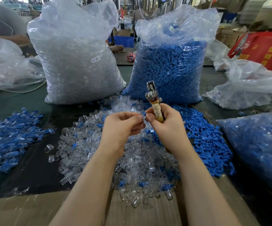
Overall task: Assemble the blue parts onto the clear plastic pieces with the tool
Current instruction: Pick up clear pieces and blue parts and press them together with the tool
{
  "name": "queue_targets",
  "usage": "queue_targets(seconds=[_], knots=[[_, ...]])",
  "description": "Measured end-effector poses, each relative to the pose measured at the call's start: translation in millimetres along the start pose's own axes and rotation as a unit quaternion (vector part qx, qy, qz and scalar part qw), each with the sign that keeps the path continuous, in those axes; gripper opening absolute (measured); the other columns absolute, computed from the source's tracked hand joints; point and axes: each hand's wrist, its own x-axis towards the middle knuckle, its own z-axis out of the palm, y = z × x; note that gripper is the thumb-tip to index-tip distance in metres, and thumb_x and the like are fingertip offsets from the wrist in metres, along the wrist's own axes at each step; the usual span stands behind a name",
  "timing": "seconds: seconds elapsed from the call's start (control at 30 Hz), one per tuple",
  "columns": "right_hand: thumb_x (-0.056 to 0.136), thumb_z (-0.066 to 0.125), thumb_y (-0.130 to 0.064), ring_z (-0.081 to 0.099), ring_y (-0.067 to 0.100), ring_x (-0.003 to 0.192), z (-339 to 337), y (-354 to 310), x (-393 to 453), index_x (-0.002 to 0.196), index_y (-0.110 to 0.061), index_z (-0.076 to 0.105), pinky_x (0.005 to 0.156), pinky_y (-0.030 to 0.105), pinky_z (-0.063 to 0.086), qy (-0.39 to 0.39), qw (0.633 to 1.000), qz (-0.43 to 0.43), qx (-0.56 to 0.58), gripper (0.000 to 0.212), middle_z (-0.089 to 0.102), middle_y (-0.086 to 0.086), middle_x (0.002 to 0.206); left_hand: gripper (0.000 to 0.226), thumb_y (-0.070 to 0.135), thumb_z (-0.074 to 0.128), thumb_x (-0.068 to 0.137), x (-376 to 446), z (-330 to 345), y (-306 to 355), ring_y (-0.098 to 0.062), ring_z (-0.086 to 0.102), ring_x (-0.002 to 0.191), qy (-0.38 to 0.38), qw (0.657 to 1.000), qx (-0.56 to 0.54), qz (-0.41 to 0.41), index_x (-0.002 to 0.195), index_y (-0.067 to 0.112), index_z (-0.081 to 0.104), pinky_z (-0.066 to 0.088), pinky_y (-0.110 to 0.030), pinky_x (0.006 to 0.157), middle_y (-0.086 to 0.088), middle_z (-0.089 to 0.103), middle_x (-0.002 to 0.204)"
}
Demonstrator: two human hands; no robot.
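- Right hand (163,126) curled round the tool (154,103), wrapped handle in the fist, metal head up; thumb and finger also pinch at a clear piece (144,122).
- Left hand (124,126) pinches the same clear piece, fingers curled, touching the right hand's fingertips.
- Loose clear pieces (102,154) piled under the hands; loose blue parts (208,139) right.
- Assembled pile (8,136) far left.
- Clear-piece bag (76,62) and blue-part bag (169,69) stand behind.
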Motion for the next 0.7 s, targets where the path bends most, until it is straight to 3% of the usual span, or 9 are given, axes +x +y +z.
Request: queue_targets(seconds=[0.1, 0.3, 0.43, 0.6, 0.7], knots=[[0.094, 0.063, -0.018, 0.064, 0.01, 0.075, 0.9, -0.1, -1.3, 0.086, -0.026, 0.062, 0.068, 0.025, 0.052, 0.017, 1.0, -0.011, -0.003, 0.011, 0.068, -0.004, 0.078, 0.004, 0.004, 0.073, 0.083, -0.9, 1.0, 0.3, -0.015, 0.074, 0.068, 0.004, 0.999, -0.03, -0.013, 0.085, 0.006, 0.071, 0.057, -0.021, 0.059, -0.01, 0.075, 0.074], [0.095, 0.062, -0.018, 0.063, 0.008, 0.074, 1.9, -1.9, -0.2, 0.086, -0.027, 0.062, 0.066, 0.02, 0.051, 0.029, 0.999, -0.015, 0.015, 0.013, 0.067, -0.003, 0.078, 0.004, 0.007, 0.075, 0.082, 0.0, 2.6, -0.7, -0.012, 0.073, 0.068, 0.032, 0.998, -0.051, -0.027, 0.082, 0.009, 0.072, 0.057, -0.021, 0.062, -0.005, 0.075, 0.07], [0.095, 0.063, -0.016, 0.063, 0.003, 0.074, 2.5, -3.5, -0.7, 0.085, -0.026, 0.061, 0.065, 0.013, 0.048, 0.023, 0.999, -0.017, 0.03, 0.015, 0.066, -0.007, 0.076, 0.005, 0.006, 0.075, 0.081, -0.9, 4.0, -0.3, -0.011, 0.073, 0.066, 0.028, 0.995, -0.088, -0.04, 0.084, 0.007, 0.072, 0.054, -0.019, 0.055, -0.006, 0.075, 0.072], [0.095, 0.063, -0.023, 0.056, 0.01, 0.065, 4.8, -3.2, -1.2, 0.089, -0.012, 0.061, 0.06, 0.023, 0.046, 0.035, 0.999, -0.023, -0.015, 0.013, 0.061, -0.003, 0.071, 0.006, 0.003, 0.075, 0.08, -3.1, 6.6, 1.0, -0.015, 0.074, 0.07, 0.024, 0.994, -0.108, -0.022, 0.083, 0.006, 0.072, 0.056, -0.02, 0.058, -0.01, 0.076, 0.076], [0.094, 0.064, -0.031, 0.055, 0.007, 0.064, 4.4, -2.4, -0.5, 0.088, -0.015, 0.06, 0.057, 0.024, 0.044, 0.035, 0.998, -0.015, -0.052, 0.018, 0.06, -0.006, 0.069, 0.006, 0.002, 0.074, 0.081, -4.3, 8.3, 1.6, -0.019, 0.075, 0.077, 0.028, 0.995, -0.09, 0.01, 0.082, 0.007, 0.072, 0.057, -0.021, 0.062, -0.01, 0.076, 0.08]])
